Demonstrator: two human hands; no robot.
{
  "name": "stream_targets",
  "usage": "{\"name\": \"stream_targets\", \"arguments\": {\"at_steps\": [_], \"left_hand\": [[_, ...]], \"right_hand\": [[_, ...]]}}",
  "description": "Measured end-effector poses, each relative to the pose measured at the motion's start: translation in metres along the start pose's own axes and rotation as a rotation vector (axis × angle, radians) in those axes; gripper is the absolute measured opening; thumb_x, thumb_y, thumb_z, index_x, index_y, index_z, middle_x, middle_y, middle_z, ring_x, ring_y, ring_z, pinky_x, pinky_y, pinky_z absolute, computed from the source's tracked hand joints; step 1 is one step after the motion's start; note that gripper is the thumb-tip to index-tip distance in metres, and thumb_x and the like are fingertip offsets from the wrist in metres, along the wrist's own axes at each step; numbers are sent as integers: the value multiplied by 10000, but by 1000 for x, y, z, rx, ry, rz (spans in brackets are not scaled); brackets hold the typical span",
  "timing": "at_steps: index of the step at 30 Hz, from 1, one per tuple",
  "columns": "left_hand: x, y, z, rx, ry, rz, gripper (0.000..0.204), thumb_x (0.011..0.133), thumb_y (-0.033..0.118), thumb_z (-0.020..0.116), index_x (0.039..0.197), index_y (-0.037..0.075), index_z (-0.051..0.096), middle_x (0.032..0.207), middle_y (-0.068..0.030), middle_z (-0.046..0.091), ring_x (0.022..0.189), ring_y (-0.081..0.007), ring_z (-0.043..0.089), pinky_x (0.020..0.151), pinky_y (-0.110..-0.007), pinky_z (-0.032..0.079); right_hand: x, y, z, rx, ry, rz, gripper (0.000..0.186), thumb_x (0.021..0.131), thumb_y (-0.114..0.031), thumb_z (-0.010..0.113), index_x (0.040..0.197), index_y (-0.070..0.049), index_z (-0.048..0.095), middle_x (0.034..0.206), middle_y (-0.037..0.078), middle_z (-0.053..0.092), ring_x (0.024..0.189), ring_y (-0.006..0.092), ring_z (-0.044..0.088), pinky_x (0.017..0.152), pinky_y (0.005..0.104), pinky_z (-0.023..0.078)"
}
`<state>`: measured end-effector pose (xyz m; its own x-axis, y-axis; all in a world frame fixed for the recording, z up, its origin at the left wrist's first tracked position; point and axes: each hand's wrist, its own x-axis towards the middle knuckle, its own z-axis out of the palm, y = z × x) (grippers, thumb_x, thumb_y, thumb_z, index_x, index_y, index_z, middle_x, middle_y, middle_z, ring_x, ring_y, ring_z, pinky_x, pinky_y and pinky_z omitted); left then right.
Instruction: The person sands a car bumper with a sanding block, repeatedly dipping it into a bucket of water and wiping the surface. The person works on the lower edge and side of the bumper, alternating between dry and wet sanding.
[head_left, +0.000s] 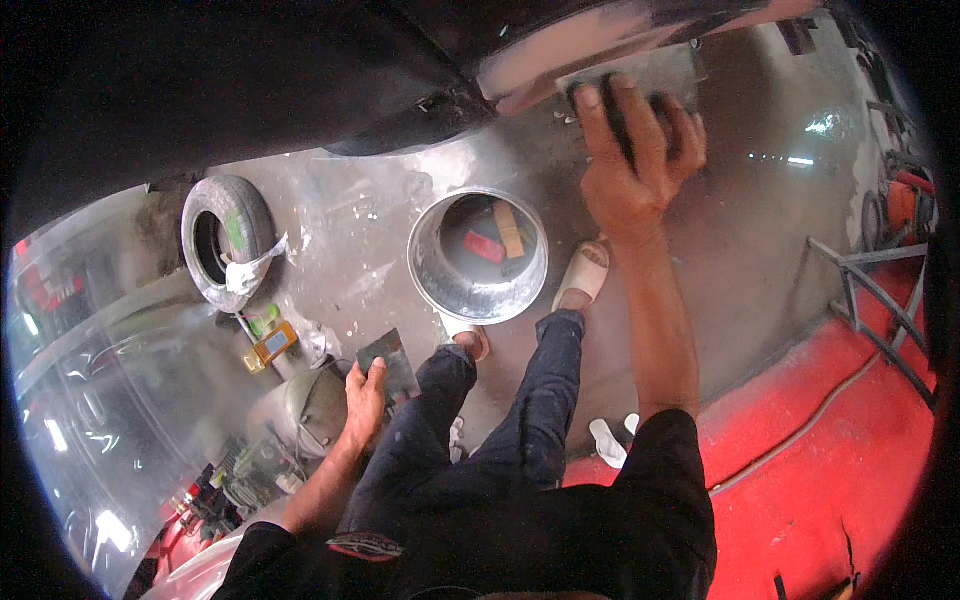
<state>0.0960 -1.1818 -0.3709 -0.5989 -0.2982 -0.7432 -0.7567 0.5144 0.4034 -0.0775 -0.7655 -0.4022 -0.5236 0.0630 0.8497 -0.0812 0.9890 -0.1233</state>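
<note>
My right hand (640, 160) is raised to the lower edge of a dark vehicle body (300, 80), at a panel with pinkish, filler-like patches (555, 50). Its fingers are bent over something dark and flat that they mostly cover; I cannot make out its kind. Lower down on the left, my left hand (366, 400) pinches a thin, dark grey rectangular sheet (398, 362) between thumb and fingers, beside my left knee. On the floor between the hands stands a metal bucket (425, 270), holding a tan block (508, 230) and a red piece (484, 246).
A tyre (262, 215) with a white plastic bag (245, 275) lies at the left. Near it are a yellow container (270, 345) and a rounded tank (305, 410). Clear plastic sheeting (90, 400) covers the far left. White slippers (606, 443) and a metal frame (880, 310) are at the right.
</note>
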Motion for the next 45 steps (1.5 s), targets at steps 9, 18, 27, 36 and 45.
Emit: {"name": "stream_targets", "arguments": {"at_steps": [9,18,27,36,45], "left_hand": [[0,-2,5,-52,50,102,374,1029,310,562,1183,-25,626,968,-60,666,878,-169,588,800,-353,500],[-9,7,2,-19,13,68,365,1032,309,551,1196,-9,627,999,-68,651,853,-174,600,698,-355,543],[-2,-5,6,-259,-35,12,310,1039,253,562,1224,8,603,1014,-39,630,850,-151,585,701,-318,521],[-34,78,22,-526,9,148,242,1015,222,602,1195,60,591,1023,-27,663,864,-149,632,752,-329,537],[-110,209,76,-659,-266,-17,313,997,162,600,1267,8,564,1101,-99,676,963,-206,667,851,-373,555]], "right_hand": [[18,-21,13,56,26,-6,392,843,-270,723,1227,-352,716,1296,-73,629,1121,291,507,1000,512,367],[15,7,-6,-28,-20,13,351,868,-226,675,1192,-348,736,1253,-58,651,1104,272,532,1005,493,373],[23,18,25,71,63,-47,422,820,-59,678,1182,-259,762,1279,-5,646,1166,271,500,1038,428,369],[-18,-37,-56,327,-221,174,386,804,-130,702,1181,-198,737,1278,39,649,1164,339,525,1025,516,402],[-40,-85,-219,926,-588,283,441,871,-186,623,1307,-230,667,1369,35,546,1220,334,480,1060,512,463]]}}
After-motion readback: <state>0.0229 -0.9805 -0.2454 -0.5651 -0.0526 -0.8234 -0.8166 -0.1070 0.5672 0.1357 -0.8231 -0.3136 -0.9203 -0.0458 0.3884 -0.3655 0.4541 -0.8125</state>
